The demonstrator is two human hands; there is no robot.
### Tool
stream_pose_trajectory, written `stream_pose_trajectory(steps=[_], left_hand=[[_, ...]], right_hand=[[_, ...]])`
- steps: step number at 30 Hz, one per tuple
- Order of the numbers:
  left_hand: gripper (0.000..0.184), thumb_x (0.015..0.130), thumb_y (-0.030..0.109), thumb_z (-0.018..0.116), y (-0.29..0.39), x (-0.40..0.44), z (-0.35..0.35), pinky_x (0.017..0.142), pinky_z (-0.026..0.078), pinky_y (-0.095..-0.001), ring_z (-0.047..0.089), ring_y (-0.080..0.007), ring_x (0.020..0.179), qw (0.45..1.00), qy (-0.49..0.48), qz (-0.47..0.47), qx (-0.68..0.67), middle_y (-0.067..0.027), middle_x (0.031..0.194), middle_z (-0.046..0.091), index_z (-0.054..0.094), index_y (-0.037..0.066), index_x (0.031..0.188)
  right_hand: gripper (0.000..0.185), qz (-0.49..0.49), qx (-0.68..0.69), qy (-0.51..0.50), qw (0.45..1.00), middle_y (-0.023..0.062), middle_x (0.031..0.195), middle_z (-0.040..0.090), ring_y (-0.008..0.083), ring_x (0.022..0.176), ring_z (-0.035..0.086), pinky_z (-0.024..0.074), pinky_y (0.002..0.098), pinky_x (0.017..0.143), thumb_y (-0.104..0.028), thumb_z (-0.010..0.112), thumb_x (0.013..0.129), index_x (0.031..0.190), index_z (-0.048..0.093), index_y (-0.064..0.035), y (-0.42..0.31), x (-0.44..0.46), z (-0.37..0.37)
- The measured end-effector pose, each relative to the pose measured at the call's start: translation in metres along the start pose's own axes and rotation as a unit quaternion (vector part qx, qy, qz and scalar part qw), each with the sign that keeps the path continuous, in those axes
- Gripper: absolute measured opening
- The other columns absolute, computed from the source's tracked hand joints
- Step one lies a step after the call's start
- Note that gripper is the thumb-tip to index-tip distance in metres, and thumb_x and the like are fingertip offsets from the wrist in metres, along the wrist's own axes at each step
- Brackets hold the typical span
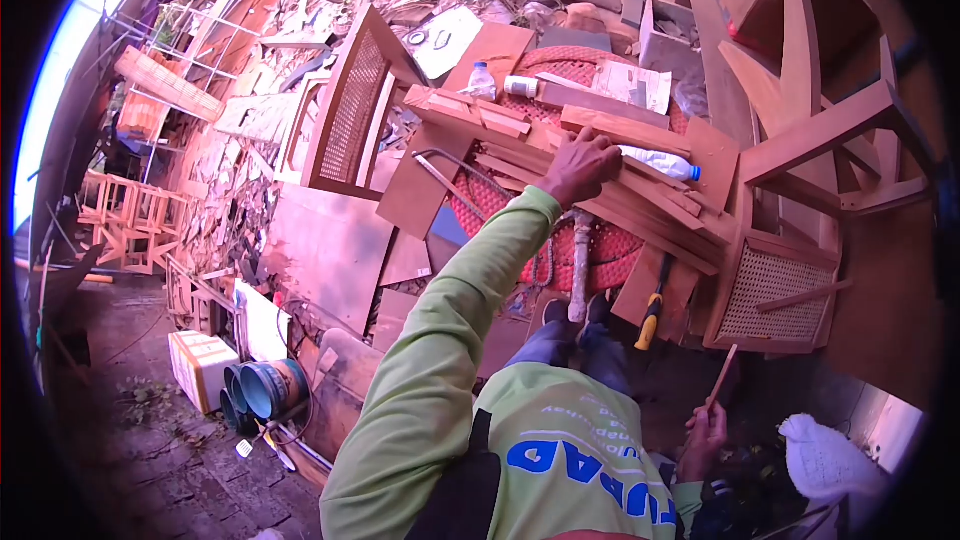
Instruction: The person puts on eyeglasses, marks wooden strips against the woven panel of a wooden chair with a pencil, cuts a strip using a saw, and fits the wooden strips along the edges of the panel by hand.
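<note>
My left hand is stretched forward over a stack of wooden strips, its fingers curled down against the wood. What lies under those fingertips is hidden. Just beyond them is a loose wooden block. Low on the right, my right hand is closed around a thin wooden stick, which points up and away from me. A water bottle lies on its side behind the stack. Nearer to me are a yellow-and-black-handled tool and the curved metal frame of a saw.
A cane-panelled wooden frame stands to the left, and a woven chair seat to the right. Another bottle stands on the bench's far end. Wood scraps cover the ground behind. Buckets and a white box sit lower left.
</note>
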State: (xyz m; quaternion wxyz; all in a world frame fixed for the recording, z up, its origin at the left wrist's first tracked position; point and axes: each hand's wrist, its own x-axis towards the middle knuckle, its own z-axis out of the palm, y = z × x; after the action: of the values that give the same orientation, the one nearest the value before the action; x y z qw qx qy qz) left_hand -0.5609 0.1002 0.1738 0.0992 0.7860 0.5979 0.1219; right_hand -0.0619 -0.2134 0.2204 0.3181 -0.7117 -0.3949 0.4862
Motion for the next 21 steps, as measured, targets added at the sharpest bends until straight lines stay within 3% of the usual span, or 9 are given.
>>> stream_pose_trajectory(steps=[2,6,7,11,12,13,14,18,21], left_hand=[[0.032,0.082,0.011,0.078,-0.002,0.007,0.002,0.095,0.053,-0.0593,0.061,-0.0367,0.126,1.000,-0.024,0.005,-0.005,-0.0058,0.123,0.071,0.070,0.019,0.112],[0.032,0.082,0.013,0.078,-0.009,0.015,0.022,0.096,0.056,-0.0520,0.064,-0.0394,0.125,0.999,-0.014,0.015,0.025,-0.0103,0.117,0.074,0.073,0.012,0.113],[0.032,0.082,0.013,0.078,-0.013,0.011,0.015,0.097,0.056,-0.0515,0.065,-0.0391,0.124,0.999,-0.010,0.007,0.049,-0.0107,0.116,0.074,0.073,0.011,0.114],[0.034,0.081,0.017,0.079,-0.017,0.023,0.029,0.096,0.056,-0.0545,0.068,-0.0371,0.122,0.995,-0.032,0.041,0.086,-0.0128,0.115,0.077,0.074,0.009,0.113],[0.036,0.083,0.024,0.083,-0.012,0.018,0.014,0.092,0.057,-0.0552,0.070,-0.0378,0.116,0.995,0.005,0.079,0.055,-0.0148,0.108,0.078,0.072,0.009,0.114],[0.044,0.085,0.034,0.086,-0.015,0.024,0.007,0.088,0.057,-0.0559,0.071,-0.0395,0.109,0.992,-0.045,0.093,0.073,-0.0164,0.102,0.078,0.072,0.009,0.119],[0.052,0.087,0.040,0.088,-0.013,0.025,0.003,0.086,0.056,-0.0559,0.073,-0.0407,0.102,0.989,-0.041,0.104,0.098,-0.0169,0.101,0.078,0.071,0.011,0.127],[0.054,0.091,0.042,0.087,-0.020,0.043,-0.001,0.092,0.057,-0.0555,0.075,-0.0452,0.107,0.977,-0.112,0.113,0.140,-0.0217,0.114,0.079,0.070,0.012,0.132],[0.056,0.087,0.031,0.093,-0.040,0.051,0.004,0.088,0.058,-0.0555,0.076,-0.0463,0.102,0.975,-0.101,0.174,0.097,-0.0226,0.113,0.080,0.067,0.006,0.130]], right_hand=[[0.035,0.023,0.040,0.038,0.998,-0.0005,0.103,0.066,0.0046,0.081,0.060,0.0471,0.0215,0.068,-0.011,0.063,0.110,0.143,0.063,-0.0010,0.001,-0.025,0.021],[0.034,0.024,0.000,0.066,0.998,0.0029,0.110,0.066,0.0106,0.094,0.064,0.0531,0.0272,0.084,-0.008,0.065,0.108,0.141,0.065,0.0013,0.000,-0.050,0.023],[0.035,-0.061,-0.002,0.088,0.994,0.0064,0.116,0.067,0.0147,0.102,0.064,0.0530,0.0316,0.095,-0.006,0.065,0.107,0.141,0.066,0.0031,0.042,-0.041,0.012],[0.038,-0.105,-0.085,0.105,0.985,0.0070,0.118,0.070,0.0142,0.102,0.062,0.0517,0.0314,0.095,-0.011,0.068,0.107,0.142,0.067,0.0040,0.018,-0.044,-0.010],[0.036,-0.085,-0.075,0.142,0.983,0.0038,0.116,0.072,0.0108,0.096,0.061,0.0509,0.0287,0.086,-0.015,0.070,0.107,0.139,0.069,0.0019,0.000,-0.051,-0.009],[0.033,-0.059,-0.091,0.169,0.980,0.0002,0.112,0.072,0.0062,0.087,0.058,0.0469,0.0257,0.074,-0.016,0.071,0.107,0.137,0.071,-0.0002,0.006,-0.054,-0.018],[0.032,-0.016,-0.039,0.174,0.984,0.0065,0.120,0.070,0.0152,0.112,0.065,0.0522,0.0315,0.099,-0.009,0.071,0.107,0.135,0.069,0.0048,0.012,-0.061,-0.029],[0.034,0.021,0.011,0.248,0.969,0.0080,0.128,0.066,0.0167,0.118,0.066,0.0568,0.0317,0.099,-0.007,0.070,0.107,0.138,0.066,0.0050,0.046,-0.097,-0.051],[0.036,0.046,0.027,0.278,0.959,0.0062,0.127,0.065,0.0164,0.117,0.066,0.0573,0.0319,0.098,-0.007,0.069,0.106,0.141,0.065,0.0035,0.069,-0.125,-0.056]])
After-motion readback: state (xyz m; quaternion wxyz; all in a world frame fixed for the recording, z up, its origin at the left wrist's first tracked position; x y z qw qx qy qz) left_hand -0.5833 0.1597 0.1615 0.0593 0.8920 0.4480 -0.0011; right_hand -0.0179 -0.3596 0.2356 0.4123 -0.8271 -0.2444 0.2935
